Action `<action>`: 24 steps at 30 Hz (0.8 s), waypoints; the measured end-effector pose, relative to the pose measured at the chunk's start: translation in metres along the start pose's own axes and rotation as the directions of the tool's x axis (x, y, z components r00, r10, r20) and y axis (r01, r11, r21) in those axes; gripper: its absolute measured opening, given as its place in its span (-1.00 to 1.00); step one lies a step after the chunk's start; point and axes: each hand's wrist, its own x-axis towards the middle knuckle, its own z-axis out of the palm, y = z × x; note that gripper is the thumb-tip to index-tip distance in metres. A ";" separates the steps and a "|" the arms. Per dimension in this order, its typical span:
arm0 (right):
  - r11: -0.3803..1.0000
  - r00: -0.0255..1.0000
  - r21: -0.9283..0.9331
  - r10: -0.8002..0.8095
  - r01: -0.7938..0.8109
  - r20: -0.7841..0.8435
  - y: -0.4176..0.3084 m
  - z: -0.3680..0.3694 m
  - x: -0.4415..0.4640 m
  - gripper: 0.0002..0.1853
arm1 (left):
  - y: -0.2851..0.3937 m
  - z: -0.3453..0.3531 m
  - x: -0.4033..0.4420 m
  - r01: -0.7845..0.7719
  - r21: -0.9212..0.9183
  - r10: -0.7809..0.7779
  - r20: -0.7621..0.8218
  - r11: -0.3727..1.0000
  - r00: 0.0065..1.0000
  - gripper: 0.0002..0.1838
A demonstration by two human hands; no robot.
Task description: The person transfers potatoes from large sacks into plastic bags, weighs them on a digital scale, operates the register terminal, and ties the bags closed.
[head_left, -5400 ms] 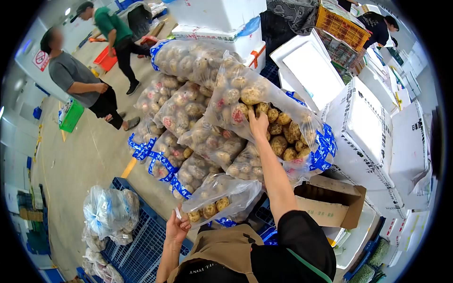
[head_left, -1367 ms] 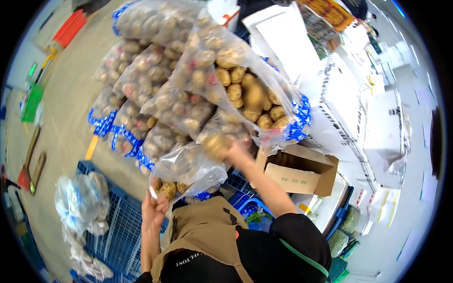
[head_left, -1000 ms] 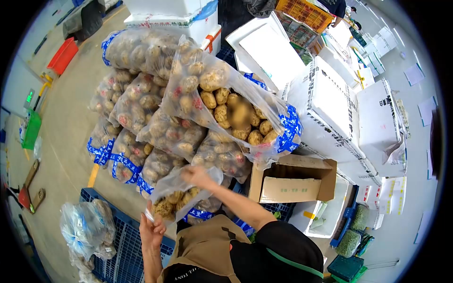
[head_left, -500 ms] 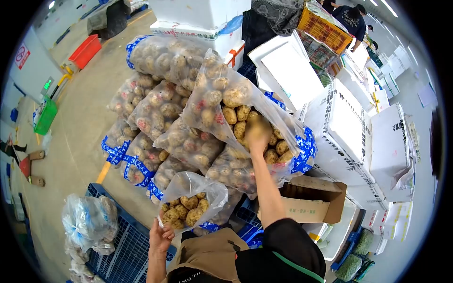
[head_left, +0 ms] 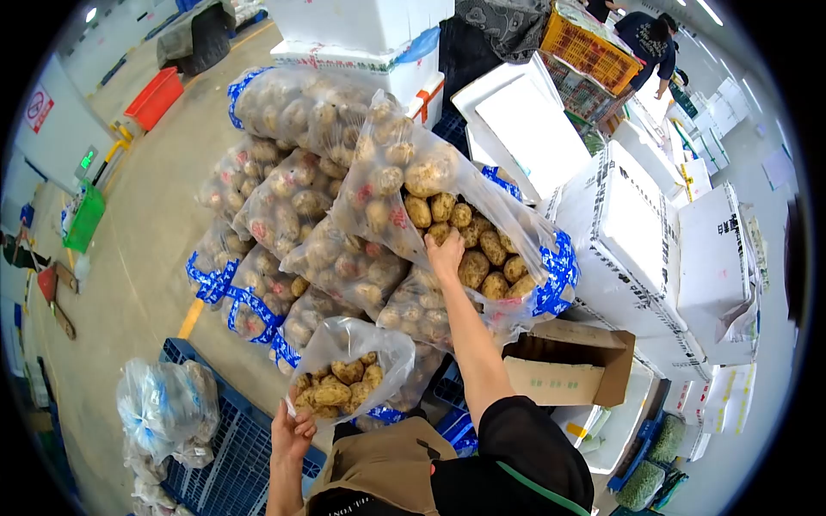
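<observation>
My left hand point(head_left: 294, 430) pinches the rim of a clear plastic bag point(head_left: 391, 346), which hangs open with several potatoes point(head_left: 332, 393) inside. My right hand point(head_left: 445, 251) reaches into the torn opening of a large sack point(head_left: 370, 185) and rests at the left side of the loose potatoes point(head_left: 492, 248). Its fingertips are partly hidden among them, so whether a potato is held is unclear. More filled sacks point(head_left: 344, 258) with blue printed ends lie stacked below and to the left.
An open cardboard box point(head_left: 555, 380) stands right of my right forearm. White foam boxes point(head_left: 615, 232) are piled at the right. A blue pallet point(head_left: 232, 447) with bagged goods point(head_left: 168, 404) lies lower left. A co-worker point(head_left: 647, 43) bends at the upper right.
Since half a second ago, my right hand has shifted left within the sack opening, uncovering potatoes. My left hand keeps the bag rim. Earlier, my right hand moved between the clear bag and the sack.
</observation>
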 end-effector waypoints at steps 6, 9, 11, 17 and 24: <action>0.983 0.973 0.100 0.133 -0.154 0.189 0.025 0.015 0.024 -0.23 | -0.002 -0.001 0.000 -0.021 -0.036 0.021 -0.002 0.999 1.000 -0.39; 0.846 0.935 0.404 0.282 -0.349 0.217 0.017 -0.019 0.003 -0.28 | -0.001 -0.005 0.001 -0.024 -0.036 0.024 0.004 0.999 1.000 -0.39; 0.679 0.951 0.675 0.116 -0.287 0.288 0.026 -0.035 -0.030 -0.37 | 0.002 -0.005 0.003 -0.003 -0.070 0.001 -0.038 0.998 0.999 -0.43; 0.900 0.572 0.431 -0.385 0.061 0.724 -0.018 -0.085 -0.158 -0.24 | 0.002 0.007 0.010 0.010 -0.027 -0.009 0.004 1.000 1.000 -0.45; 0.954 0.964 0.158 -0.237 0.255 -0.124 0.029 0.008 0.014 -0.13 | -0.001 -0.006 0.008 0.036 -0.109 -0.039 -0.025 0.993 0.999 -0.52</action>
